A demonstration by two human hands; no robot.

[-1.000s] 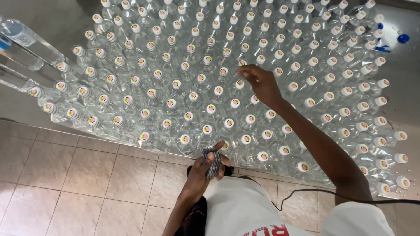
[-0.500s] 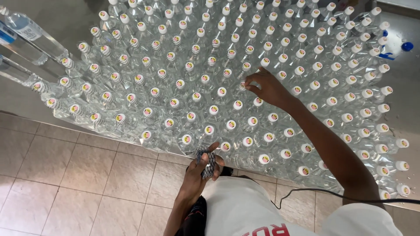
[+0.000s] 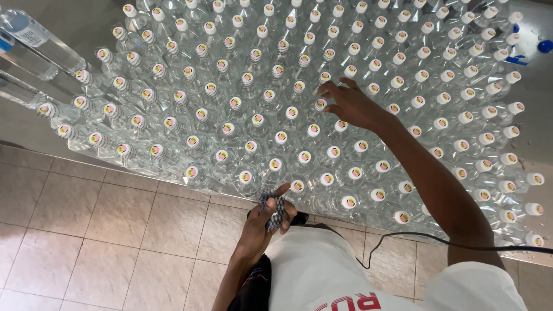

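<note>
A large block of clear plastic bottles (image 3: 276,103) with white caps stands upright in tight rows on a metal table, seen from above. My right hand (image 3: 348,103) reaches over them, its fingers spread and the fingertips touching a cap (image 3: 321,103) in the middle rows. My left hand (image 3: 266,220) hovers at the near edge of the block, closed on a small stack of checkered bands or labels (image 3: 276,210) pinched between thumb and fingers.
Several bottles lie on their sides at the far left (image 3: 34,40). Blue caps (image 3: 544,45) sit at the upper right. The metal table edge (image 3: 34,129) borders beige floor tiles (image 3: 103,230). A black cable (image 3: 426,245) crosses my white shirt.
My right hand has slid a little left across the caps, one row or so. My left hand holds the stack in nearly the same spot.
</note>
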